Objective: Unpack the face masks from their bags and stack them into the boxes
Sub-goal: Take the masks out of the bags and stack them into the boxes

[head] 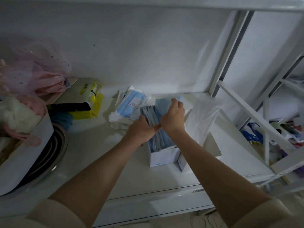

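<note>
Your hands meet over the open white box [162, 157] near the middle of the bench [92, 155], and they cover much of what sits inside it. Your left hand [141, 130] lies curled against the box's left edge, its fingertips hidden behind the blue masks [152, 116], so you cannot tell whether it grips them or only steadies them. Your right hand [173, 118] reaches across the box with its fingers closed on the top edge of one mask that stands up at the far end. The rest of the masks stand packed on edge in the box. Just left of it lies a clear bag [130, 105] of light blue masks with a small white label [135, 102]; its print is too small and blurred to read. A blue mark on the box front is likewise unreadable. To the right an emptied clear bag [203, 119] stands crumpled, touching the box. Further left, a yellow pack [92, 102] shows no legible writing, and a pink bag [44, 83] is cut off at the frame's edge. The whole scene is dim. Both sleeves are cut off at the bottom.
</note>
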The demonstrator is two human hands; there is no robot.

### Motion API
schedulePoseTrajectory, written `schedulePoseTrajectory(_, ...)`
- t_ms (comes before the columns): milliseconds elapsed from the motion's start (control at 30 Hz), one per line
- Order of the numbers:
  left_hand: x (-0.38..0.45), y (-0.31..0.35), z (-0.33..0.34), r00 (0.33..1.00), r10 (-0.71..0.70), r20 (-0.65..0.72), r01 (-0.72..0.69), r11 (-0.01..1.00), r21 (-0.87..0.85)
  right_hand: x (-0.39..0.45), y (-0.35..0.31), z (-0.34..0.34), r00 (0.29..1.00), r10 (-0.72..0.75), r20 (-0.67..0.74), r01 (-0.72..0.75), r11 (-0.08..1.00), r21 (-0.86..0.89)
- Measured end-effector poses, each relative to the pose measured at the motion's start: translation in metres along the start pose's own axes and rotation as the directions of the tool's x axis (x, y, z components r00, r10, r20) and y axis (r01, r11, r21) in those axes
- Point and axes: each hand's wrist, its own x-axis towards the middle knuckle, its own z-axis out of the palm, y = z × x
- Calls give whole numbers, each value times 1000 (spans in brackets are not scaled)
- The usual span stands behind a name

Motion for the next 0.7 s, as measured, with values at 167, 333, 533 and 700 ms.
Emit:
schedulePoseTrajectory(167, 3, 9, 15, 995, -62, -76, 70, 992, 108, 2, 8, 1, 972, 142, 185, -142, 990, -15)
schedulePoseTrajectory(333, 9, 18, 20, 984, -180, 20, 179, 983, 42, 15, 11, 0, 915, 189, 357, -116, 970, -216)
schedulePoseTrajectory(533, 13, 3, 13, 984, -153, 94, 162, 982, -94, 20, 5, -6, 967, 127, 223, -67, 964, -257)
schedulePoseTrajectory(700, 15, 1, 18, 995, -95, 19, 97, 990, -105, 18, -8, -6, 911, 96, 400, 85, 908, -410)
